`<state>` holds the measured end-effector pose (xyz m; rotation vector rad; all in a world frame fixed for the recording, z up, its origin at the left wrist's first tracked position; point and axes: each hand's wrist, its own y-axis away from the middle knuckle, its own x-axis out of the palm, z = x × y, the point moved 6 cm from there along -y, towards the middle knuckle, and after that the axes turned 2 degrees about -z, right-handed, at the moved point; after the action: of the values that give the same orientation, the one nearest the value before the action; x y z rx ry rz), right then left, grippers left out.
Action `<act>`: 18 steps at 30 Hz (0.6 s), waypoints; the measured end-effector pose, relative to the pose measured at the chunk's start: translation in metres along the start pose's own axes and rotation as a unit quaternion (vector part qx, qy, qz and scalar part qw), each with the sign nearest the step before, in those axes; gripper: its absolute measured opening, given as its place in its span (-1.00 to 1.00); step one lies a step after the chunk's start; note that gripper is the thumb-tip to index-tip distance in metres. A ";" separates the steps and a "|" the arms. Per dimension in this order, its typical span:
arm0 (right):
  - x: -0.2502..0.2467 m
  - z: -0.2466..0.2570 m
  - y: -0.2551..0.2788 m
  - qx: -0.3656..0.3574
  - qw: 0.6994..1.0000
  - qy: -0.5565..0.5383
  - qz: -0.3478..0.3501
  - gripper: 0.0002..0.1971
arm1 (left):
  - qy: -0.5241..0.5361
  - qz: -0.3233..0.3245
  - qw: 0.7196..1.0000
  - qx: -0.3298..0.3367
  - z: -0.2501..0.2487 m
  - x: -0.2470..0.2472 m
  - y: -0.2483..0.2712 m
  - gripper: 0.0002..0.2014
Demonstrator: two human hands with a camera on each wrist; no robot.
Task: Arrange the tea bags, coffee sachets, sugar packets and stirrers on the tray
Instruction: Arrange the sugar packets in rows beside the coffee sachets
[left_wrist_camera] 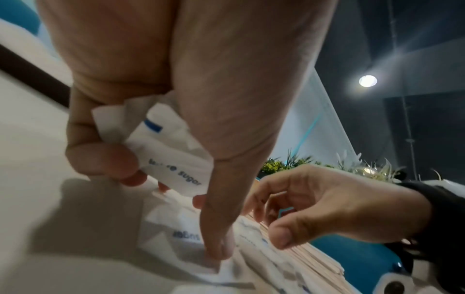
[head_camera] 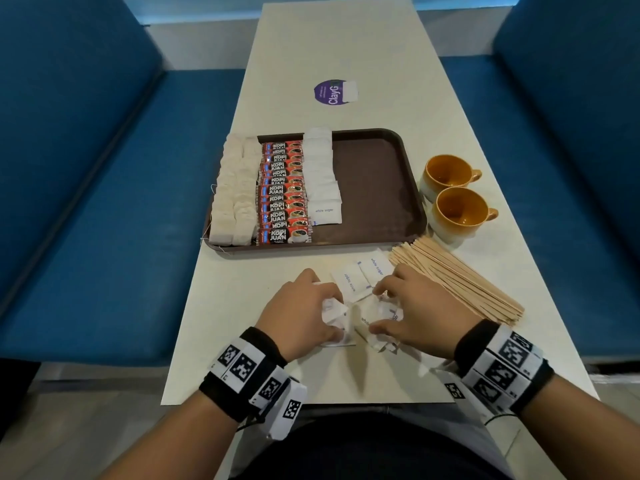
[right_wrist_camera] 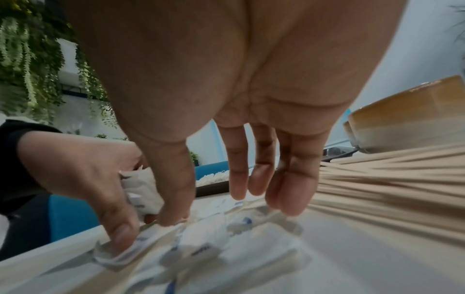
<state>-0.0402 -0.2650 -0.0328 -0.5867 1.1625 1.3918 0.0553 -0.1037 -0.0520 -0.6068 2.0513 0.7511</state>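
Left hand (left_wrist_camera: 141, 95) clutches white paper sugar packets (left_wrist_camera: 173, 159), bunching them for traying; right hand (head_camera: 412, 306) half-open, fingertips on loose packets (head_camera: 360, 275).

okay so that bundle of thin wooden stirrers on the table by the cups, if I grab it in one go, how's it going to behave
Probably light and stiff: the thin wooden stirrers look like flat straight sticks. Nothing binds them, and they already fan out on the white table, so a loose grip would likely let some slide out. Being flat, they should slide rather than roll if pushed, perhaps towards the two orange cups beside their far ends.
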 end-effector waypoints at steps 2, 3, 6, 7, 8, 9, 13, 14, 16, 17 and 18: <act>0.006 0.006 -0.001 -0.017 0.999 0.015 0.027 -0.33 | -0.015 0.013 1.000 0.000 0.001 0.002 0.003 -0.49; 0.010 0.010 -0.001 -0.025 0.999 0.020 0.043 -0.35 | -0.027 0.017 0.999 0.000 0.001 0.002 0.005 -0.48; 0.015 0.018 -0.004 -0.031 0.997 0.005 0.067 -0.54 | -0.063 0.017 0.998 -0.004 0.001 0.000 0.008 -0.48; 0.015 0.019 -0.005 -0.032 0.997 0.003 0.067 -0.60 | -0.067 0.018 0.998 -0.004 0.002 0.000 0.009 -0.49; 0.014 0.020 -0.006 -0.036 0.997 0.005 0.064 -0.62 | -0.069 0.020 0.997 -0.002 0.002 0.001 0.010 -0.51; 0.013 0.020 -0.007 -0.041 0.997 0.012 0.062 -0.60 | -0.071 0.021 0.997 0.001 0.002 0.002 0.010 -0.54; 0.017 0.023 -0.009 -0.048 0.997 0.014 0.065 -0.38 | -0.052 0.009 0.999 0.010 0.007 0.000 0.011 -0.75; 0.019 0.022 -0.010 -0.038 0.997 0.007 0.064 -0.33 | -0.032 0.003 0.999 0.009 0.009 -0.001 0.011 -0.79; 0.021 0.019 -0.013 -0.019 0.998 -0.010 0.063 -0.31 | 0.002 -0.014 1.000 0.004 0.014 -0.006 0.012 -0.85; 0.020 0.019 -0.014 -0.013 0.998 -0.011 0.065 -0.34 | 0.008 -0.023 1.000 0.002 0.017 -0.008 0.013 -0.88; 0.020 0.020 -0.015 -0.015 0.997 -0.001 0.070 -0.40 | 0.010 -0.032 0.999 -0.002 0.020 -0.010 0.013 -0.89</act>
<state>-0.0249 -0.2411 -0.0474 -0.5326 1.2011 1.5303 0.0631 -0.0786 -0.0491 -0.6807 2.0393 0.7153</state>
